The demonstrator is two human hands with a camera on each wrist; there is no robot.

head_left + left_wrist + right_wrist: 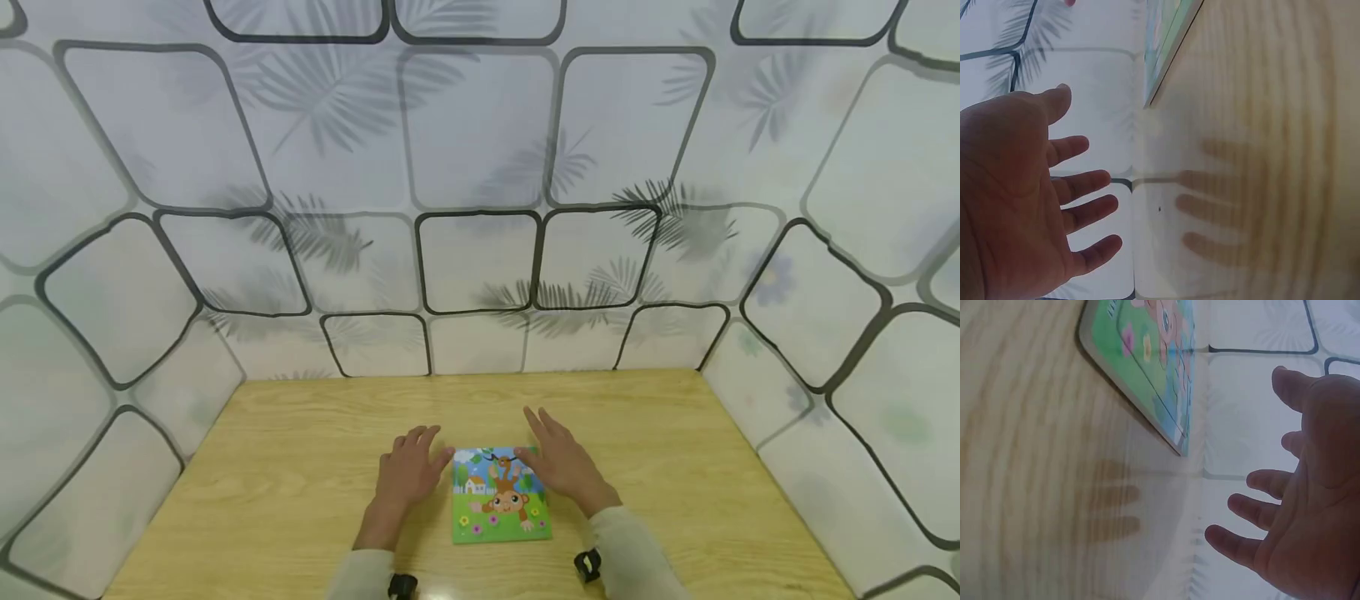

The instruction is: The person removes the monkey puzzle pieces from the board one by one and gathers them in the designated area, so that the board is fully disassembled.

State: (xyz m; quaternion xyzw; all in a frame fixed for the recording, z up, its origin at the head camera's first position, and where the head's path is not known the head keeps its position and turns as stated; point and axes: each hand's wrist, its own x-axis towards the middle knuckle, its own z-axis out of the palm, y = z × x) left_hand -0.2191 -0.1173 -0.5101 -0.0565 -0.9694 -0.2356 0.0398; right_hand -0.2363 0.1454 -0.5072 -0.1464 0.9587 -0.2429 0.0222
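Observation:
A square jigsaw puzzle board (500, 512) with a cartoon monkey, a house and flowers lies flat on the wooden table. Cut lines run across its picture in the right wrist view, where its edge (1129, 400) shows. My left hand (408, 468) is held over the table at the board's left side, fingers spread and holding nothing. Over the board's upper right corner hovers my right hand (564, 467), its thumb overlapping the picture in the head view. Both wrist views show the left palm (1010, 200) and right palm (1329, 500) raised above the table, fingers apart.
The wooden table (300, 450) spreads around the board, its far edge meeting a patterned wall (480, 258) with outlined blocks and leaf prints. Similar walls stand at left and right. Dark wrist straps (588, 566) sit by both light sleeves (637, 554).

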